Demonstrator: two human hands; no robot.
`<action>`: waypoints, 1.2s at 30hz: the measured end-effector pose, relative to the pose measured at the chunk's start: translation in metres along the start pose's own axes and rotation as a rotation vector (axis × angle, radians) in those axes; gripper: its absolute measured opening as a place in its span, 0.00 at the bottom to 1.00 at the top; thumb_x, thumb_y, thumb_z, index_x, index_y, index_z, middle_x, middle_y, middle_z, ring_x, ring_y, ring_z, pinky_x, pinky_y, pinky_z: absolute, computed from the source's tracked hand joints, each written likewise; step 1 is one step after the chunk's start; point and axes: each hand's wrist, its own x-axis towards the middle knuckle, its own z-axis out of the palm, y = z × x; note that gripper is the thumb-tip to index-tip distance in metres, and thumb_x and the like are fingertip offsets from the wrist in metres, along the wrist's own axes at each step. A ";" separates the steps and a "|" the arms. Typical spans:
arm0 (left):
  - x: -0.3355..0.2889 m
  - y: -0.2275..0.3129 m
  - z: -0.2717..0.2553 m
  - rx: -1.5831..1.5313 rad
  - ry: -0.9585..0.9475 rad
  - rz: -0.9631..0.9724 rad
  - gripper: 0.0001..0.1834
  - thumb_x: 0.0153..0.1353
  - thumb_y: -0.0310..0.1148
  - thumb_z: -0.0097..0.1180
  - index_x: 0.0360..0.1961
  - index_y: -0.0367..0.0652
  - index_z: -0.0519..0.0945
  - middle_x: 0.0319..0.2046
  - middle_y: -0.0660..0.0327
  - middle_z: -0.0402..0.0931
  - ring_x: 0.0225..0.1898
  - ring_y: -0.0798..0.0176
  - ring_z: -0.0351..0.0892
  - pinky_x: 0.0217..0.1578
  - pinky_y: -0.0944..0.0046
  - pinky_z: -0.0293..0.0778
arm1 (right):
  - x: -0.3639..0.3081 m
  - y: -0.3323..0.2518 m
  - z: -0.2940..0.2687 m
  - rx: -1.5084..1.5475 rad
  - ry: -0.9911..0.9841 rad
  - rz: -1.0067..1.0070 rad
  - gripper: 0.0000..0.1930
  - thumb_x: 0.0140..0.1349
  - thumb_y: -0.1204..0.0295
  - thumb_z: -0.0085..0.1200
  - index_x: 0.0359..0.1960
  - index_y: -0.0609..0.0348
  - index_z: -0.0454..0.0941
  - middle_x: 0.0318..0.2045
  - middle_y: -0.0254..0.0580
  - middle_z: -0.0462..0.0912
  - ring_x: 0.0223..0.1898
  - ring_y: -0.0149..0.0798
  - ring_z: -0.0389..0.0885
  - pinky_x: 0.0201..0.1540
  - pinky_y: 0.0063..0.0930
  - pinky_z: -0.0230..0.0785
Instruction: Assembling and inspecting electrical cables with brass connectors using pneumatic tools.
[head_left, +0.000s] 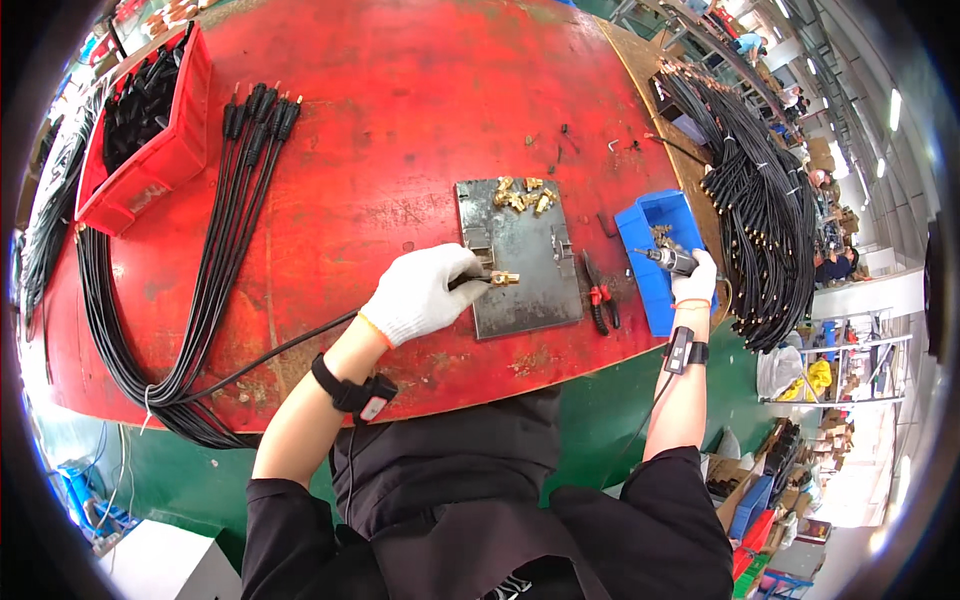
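Two gloved hands are being used: a brass fitting (503, 279) is being pinched closed-fingered by the left hand (420, 293) at the metal plate's (525, 270) left edge; a driver (668, 259) is being gripped by the right hand (694, 283) over the blue bin (652, 215).

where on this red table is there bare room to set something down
The widest bare patch of the red table lies between the fanned black cables and the metal plate, above the left hand. Crowded: around the plate, with brass fittings, pliers, blue bin and right hand.

red table (400, 100) | metal plate (525, 270) | blue bin (650, 215) | red bin (175, 150) | black cables (230, 230) | pliers (598, 293)
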 end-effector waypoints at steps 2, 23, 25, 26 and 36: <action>-0.011 0.019 -0.007 0.074 0.032 0.099 0.08 0.64 0.35 0.69 0.41 0.47 0.88 0.34 0.54 0.84 0.38 0.44 0.86 0.39 0.52 0.81 | -0.003 0.004 -0.013 0.000 0.028 0.051 0.09 0.66 0.75 0.60 0.44 0.62 0.76 0.40 0.44 0.82 0.46 0.45 0.86 0.54 0.42 0.82; -0.055 0.067 -0.016 0.078 -0.171 0.195 0.07 0.63 0.34 0.69 0.40 0.45 0.86 0.31 0.57 0.81 0.36 0.46 0.85 0.36 0.49 0.80 | -0.351 -0.005 0.158 -0.742 -1.455 -0.435 0.20 0.57 0.80 0.73 0.51 0.54 0.84 0.41 0.43 0.85 0.41 0.45 0.87 0.44 0.36 0.80; -0.060 0.062 -0.016 -0.005 -0.140 0.174 0.22 0.58 0.35 0.74 0.54 0.45 0.85 0.44 0.54 0.84 0.48 0.44 0.85 0.48 0.50 0.82 | -0.353 0.000 0.159 -0.695 -1.448 -0.576 0.22 0.55 0.82 0.74 0.52 0.53 0.85 0.41 0.42 0.85 0.41 0.45 0.87 0.42 0.35 0.80; -0.063 0.065 -0.021 -0.006 -0.141 0.174 0.22 0.58 0.35 0.74 0.54 0.45 0.85 0.44 0.54 0.84 0.48 0.44 0.85 0.48 0.50 0.82 | -0.354 0.001 0.157 -0.699 -1.400 -0.606 0.23 0.54 0.82 0.75 0.52 0.53 0.85 0.40 0.42 0.86 0.40 0.44 0.87 0.41 0.34 0.80; -0.110 0.044 -0.081 0.094 -0.264 -0.279 0.18 0.67 0.37 0.64 0.54 0.40 0.85 0.37 0.50 0.86 0.42 0.45 0.89 0.45 0.52 0.82 | -0.350 0.011 0.154 -0.642 -1.194 -0.666 0.23 0.48 0.81 0.80 0.48 0.53 0.89 0.38 0.39 0.86 0.34 0.35 0.88 0.33 0.28 0.80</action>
